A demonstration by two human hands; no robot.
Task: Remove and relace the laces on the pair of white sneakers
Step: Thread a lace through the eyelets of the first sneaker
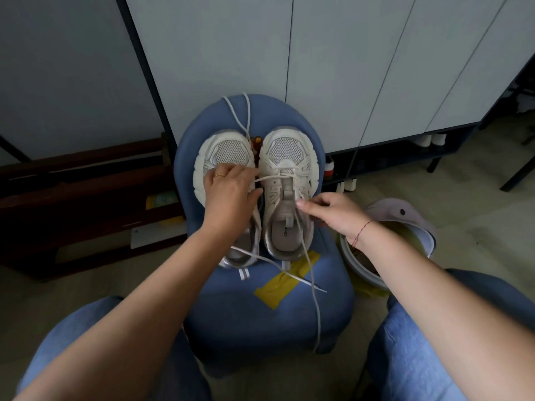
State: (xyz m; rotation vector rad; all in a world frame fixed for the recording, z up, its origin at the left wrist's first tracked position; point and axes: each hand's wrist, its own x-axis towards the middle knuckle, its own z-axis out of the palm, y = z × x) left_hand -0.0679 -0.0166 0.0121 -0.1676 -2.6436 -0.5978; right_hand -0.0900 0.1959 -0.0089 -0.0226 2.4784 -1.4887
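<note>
Nearest are the person's knees in blue denim jeans (405, 342), with both bare forearms reaching forward between them. Just beyond the knees stands a rounded blue padded stool (260, 314) with a patch of yellow tape (278, 287) on its seat.

The pair of white mesh-toed sneakers sits side by side on the stool, toes pointing away. The left hand (228, 192), wearing a thin gold ring (220, 175), lies over the middle of the left white sneaker (225, 151). Its fingers are curled, and it grips one end of an off-white lace (311, 270) that runs across from the lowest eyelets of the right white sneaker (286, 151). The right hand (333, 212), with a red string bracelet (362, 230) at its wrist, pinches the other strand of that lace between thumb and forefinger beside the sneaker's tongue. From there the strand trails over the heel and down the front of the stool. Only the lowest eyelets of this sneaker are laced.

A further strand lies across both heels and the tape; which lace it belongs to cannot be told. A second off-white lace (236, 114) loops loose over the far edge of the stool, past the toes.

To the right of the stool is a white round bin (356, 261) with its pale lid (405, 215) open. Dark wooden furniture (86, 198) stands to the left, and pale grey cabinet doors (347, 68) rise behind.
</note>
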